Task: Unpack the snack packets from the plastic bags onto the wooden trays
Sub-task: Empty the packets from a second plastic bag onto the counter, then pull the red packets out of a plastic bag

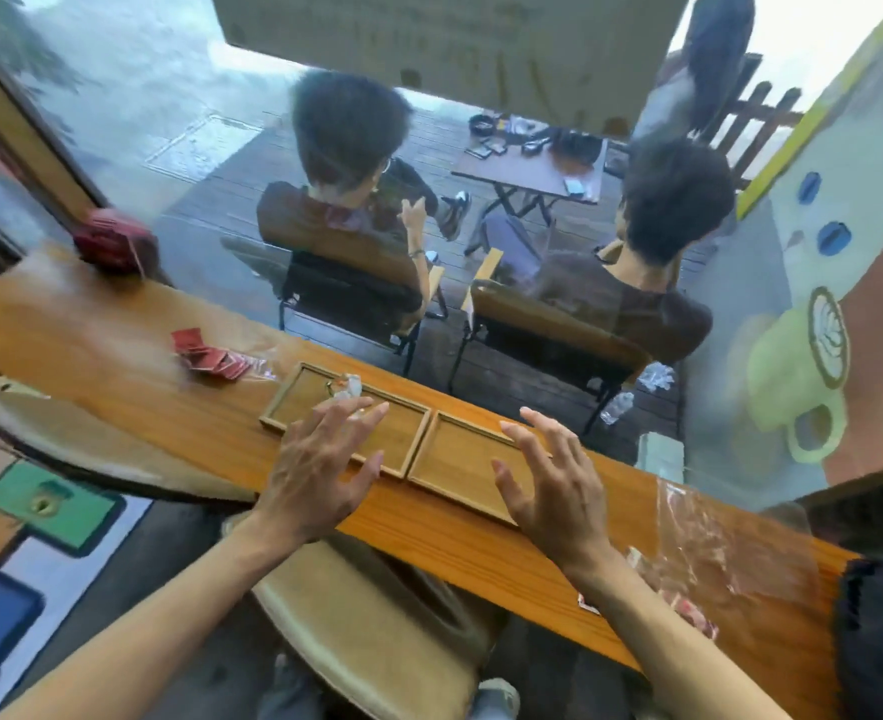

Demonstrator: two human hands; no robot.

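Note:
Two shallow wooden trays lie side by side on the counter, the left tray [293,402] and the right tray [460,470]. My left hand [319,470] hovers over the left tray with fingers spread and holds nothing. My right hand [553,485] hovers over the right tray, fingers spread too. A small clear crumpled wrapper [348,387] lies in the left tray just past my left fingertips. Red snack packets [210,353] sit in a clear plastic bag on the counter to the left. Another clear plastic bag [714,553] with red-and-white packets lies on the counter at right.
The long wooden counter [117,366] runs along a window. Behind the glass two people sit on chairs with their backs to me. A red object [114,244] stands at the counter's far left. A padded stool [377,615] is under the counter below my arms.

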